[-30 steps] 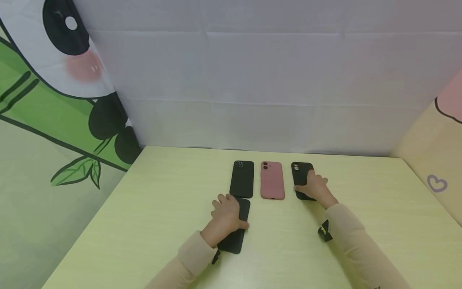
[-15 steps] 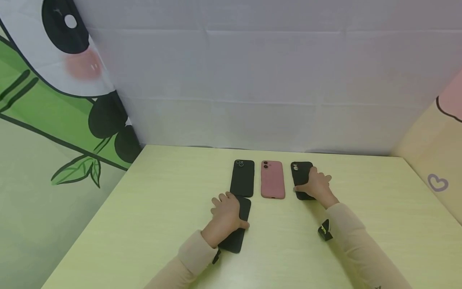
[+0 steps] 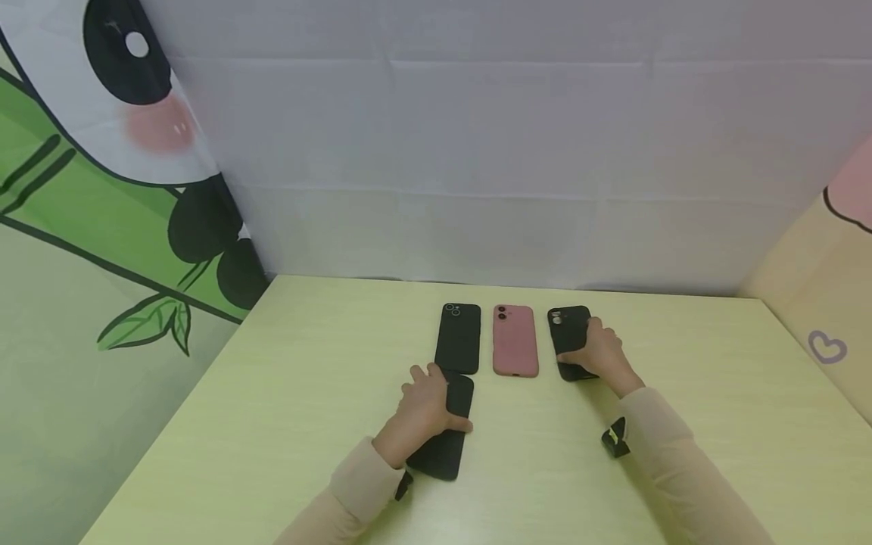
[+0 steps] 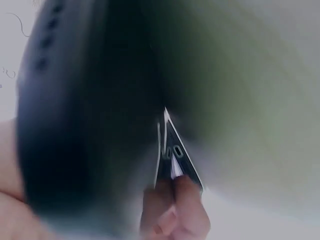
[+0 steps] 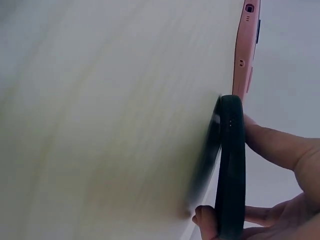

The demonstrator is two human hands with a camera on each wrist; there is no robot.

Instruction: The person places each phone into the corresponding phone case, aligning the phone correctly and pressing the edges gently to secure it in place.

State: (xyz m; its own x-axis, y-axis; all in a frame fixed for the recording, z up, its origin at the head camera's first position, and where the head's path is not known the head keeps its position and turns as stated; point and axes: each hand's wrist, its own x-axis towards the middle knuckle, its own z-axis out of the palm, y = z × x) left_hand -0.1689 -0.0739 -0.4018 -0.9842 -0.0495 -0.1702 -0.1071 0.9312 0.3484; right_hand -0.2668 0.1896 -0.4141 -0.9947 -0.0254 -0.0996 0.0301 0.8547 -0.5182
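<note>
In the head view, my left hand (image 3: 417, 412) lies over a plain black phone case (image 3: 436, 458), thumb on its right edge and fingers spread past the far left edge. In the left wrist view this case (image 4: 75, 125) is a large dark blur; beyond it, fingertips (image 4: 186, 210) touch a dark wedge with pale edges. Farther right, my right hand (image 3: 601, 352) grips a black phone case (image 3: 568, 333) with light camera openings. Seen from the right wrist, the case (image 5: 231, 165) is edge-on, between thumb and fingers, one end slightly off the table.
A black phone case (image 3: 459, 338) with camera rings lies just beyond the left hand's case. Beside it is a pink phone case (image 3: 515, 341). All are on a pale yellow table (image 3: 306, 363), with a light cloth wall (image 3: 477, 151) behind.
The case in my right hand has shifted slightly left and toward me. The case under my left hand has turned a little, its near end moving left. The other cases stay put.
</note>
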